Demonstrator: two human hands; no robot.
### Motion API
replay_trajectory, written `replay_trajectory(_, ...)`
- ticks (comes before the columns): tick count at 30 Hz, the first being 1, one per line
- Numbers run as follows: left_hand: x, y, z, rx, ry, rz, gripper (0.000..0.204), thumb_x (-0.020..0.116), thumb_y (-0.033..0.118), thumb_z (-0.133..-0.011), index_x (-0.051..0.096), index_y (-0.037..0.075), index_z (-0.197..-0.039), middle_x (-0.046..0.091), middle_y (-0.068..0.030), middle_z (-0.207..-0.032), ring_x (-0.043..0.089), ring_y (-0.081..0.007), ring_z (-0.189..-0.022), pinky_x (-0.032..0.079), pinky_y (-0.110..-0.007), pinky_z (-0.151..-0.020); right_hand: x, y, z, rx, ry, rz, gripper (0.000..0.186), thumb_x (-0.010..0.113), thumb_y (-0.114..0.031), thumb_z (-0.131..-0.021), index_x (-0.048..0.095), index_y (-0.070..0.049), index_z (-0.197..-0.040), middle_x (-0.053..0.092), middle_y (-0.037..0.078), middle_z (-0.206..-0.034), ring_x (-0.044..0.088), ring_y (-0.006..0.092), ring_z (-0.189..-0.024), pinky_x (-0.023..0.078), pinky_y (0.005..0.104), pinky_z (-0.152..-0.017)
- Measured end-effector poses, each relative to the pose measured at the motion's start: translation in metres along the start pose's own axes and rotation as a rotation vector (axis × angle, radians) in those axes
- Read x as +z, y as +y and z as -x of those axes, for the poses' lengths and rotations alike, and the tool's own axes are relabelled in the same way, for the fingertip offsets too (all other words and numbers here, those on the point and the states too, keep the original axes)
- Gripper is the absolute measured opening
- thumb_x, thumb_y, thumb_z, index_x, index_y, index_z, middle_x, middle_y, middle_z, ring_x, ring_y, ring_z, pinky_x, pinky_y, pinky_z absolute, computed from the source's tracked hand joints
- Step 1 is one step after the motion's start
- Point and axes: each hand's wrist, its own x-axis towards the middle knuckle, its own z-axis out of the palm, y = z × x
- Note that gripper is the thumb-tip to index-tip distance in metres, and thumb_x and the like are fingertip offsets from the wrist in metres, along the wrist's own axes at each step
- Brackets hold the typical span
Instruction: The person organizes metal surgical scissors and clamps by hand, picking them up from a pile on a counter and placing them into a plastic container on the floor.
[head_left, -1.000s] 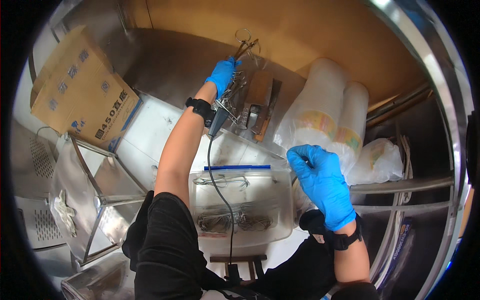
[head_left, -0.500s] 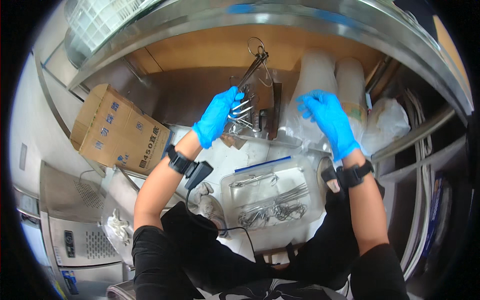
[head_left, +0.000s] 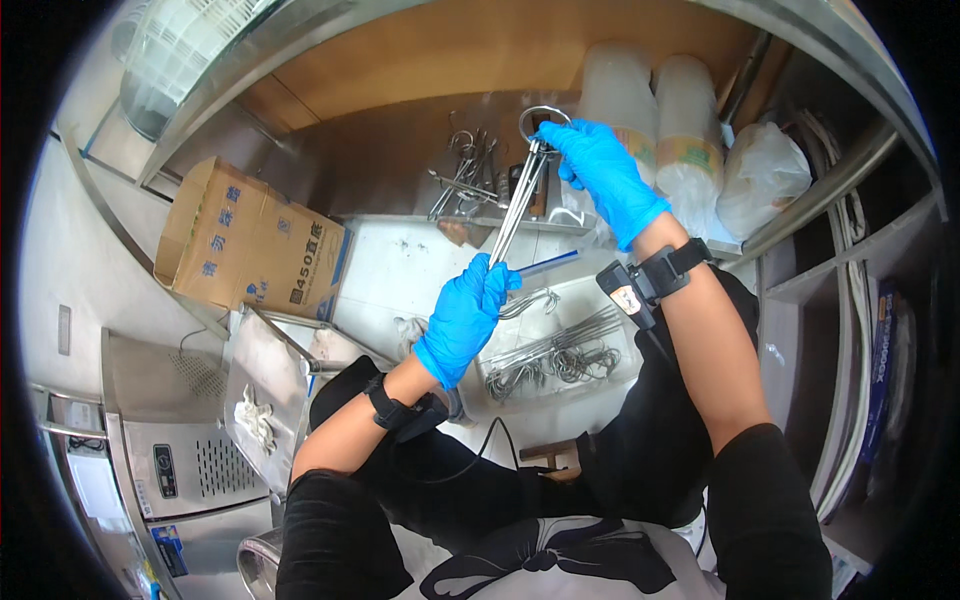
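Observation:
My left hand [head_left: 465, 320], in a blue glove, grips the lower end of a bundle of long metal rods [head_left: 516, 208] angled upward over a plastic tub. My right hand [head_left: 600, 178], also gloved, is closed on the bundle's upper end beside a large metal ring [head_left: 530, 115]. Behind the bundle, more metal hooks [head_left: 465, 175] lie tangled on a brown steel shelf [head_left: 385, 180] beside a dark oblong object, partly hidden. Below, the clear tub [head_left: 532, 410] holds wire hooks and straight rods [head_left: 555, 365], partly covered by my left hand.
Tall plastic-wrapped stacks [head_left: 690, 120] and a white bag [head_left: 760, 180] stand at the back right. A cardboard box [head_left: 250, 240] leans at left above a steel stand [head_left: 280, 360] with a white cloth [head_left: 255, 418]. A curved steel rail [head_left: 820, 195] runs along the right.
The rod bundle has left the shelf and hangs between both hands over the tub. My left hand has come down toward me; my right hand has risen and closed on the bundle's upper end.

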Motion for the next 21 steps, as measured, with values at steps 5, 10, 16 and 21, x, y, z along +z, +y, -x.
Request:
replay_trajectory(5,0.011,0.004,0.016,-0.001,-0.044,0.132,0.029,0.048,0.023,-0.092,0.052,-0.004,-0.099,0.062,-0.0094,-0.082,0.053,-0.0121,-0.068,0.045,-0.026,-0.063,0.012,0.006,0.001,-0.055,-0.100,-0.244,0.018,0.052,-0.021,-0.083,0.058,-0.004,-0.081,0.056,0.003,-0.066,0.049,0.0084,-0.048,0.038,0.0223,-0.043)
replay_trajectory(10,0.010,-0.004,0.009,-0.043,-0.239,-0.021,0.042,0.062,0.028,-0.082,0.052,0.000,-0.112,0.062,-0.0120,-0.093,0.057,-0.0174,-0.079,0.046,-0.030,-0.074,0.019,-0.006,0.025,-0.057,-0.264,-0.146,0.032,0.045,-0.034,-0.091,0.057,-0.005,-0.085,0.060,0.003,-0.070,0.049,0.0077,-0.050,0.040,0.0222,-0.045)
replay_trajectory(16,0.000,0.005,-0.004,0.101,0.086,0.165,0.051,0.072,0.019,-0.074,0.048,0.006,-0.117,0.056,-0.0068,-0.106,0.053,-0.0159,-0.094,0.044,-0.029,-0.081,0.041,0.028,0.031,-0.215,-0.196,0.137,0.029,0.043,-0.030,-0.092,0.053,-0.003,-0.087,0.058,0.009,-0.071,0.053,0.0176,-0.062,0.042,0.0286,-0.053)
replay_trajectory(21,-0.005,0.009,-0.008,0.400,0.160,-0.029,0.035,0.071,0.013,-0.074,0.054,0.005,-0.103,0.053,-0.0040,-0.096,0.053,-0.0135,-0.091,0.044,-0.026,-0.079,0.056,0.044,0.037,-0.388,-0.048,0.527,0.021,0.045,-0.020,-0.088,0.048,0.000,-0.084,0.056,0.024,-0.075,0.053,0.0419,-0.072,0.044,0.0432,-0.059)
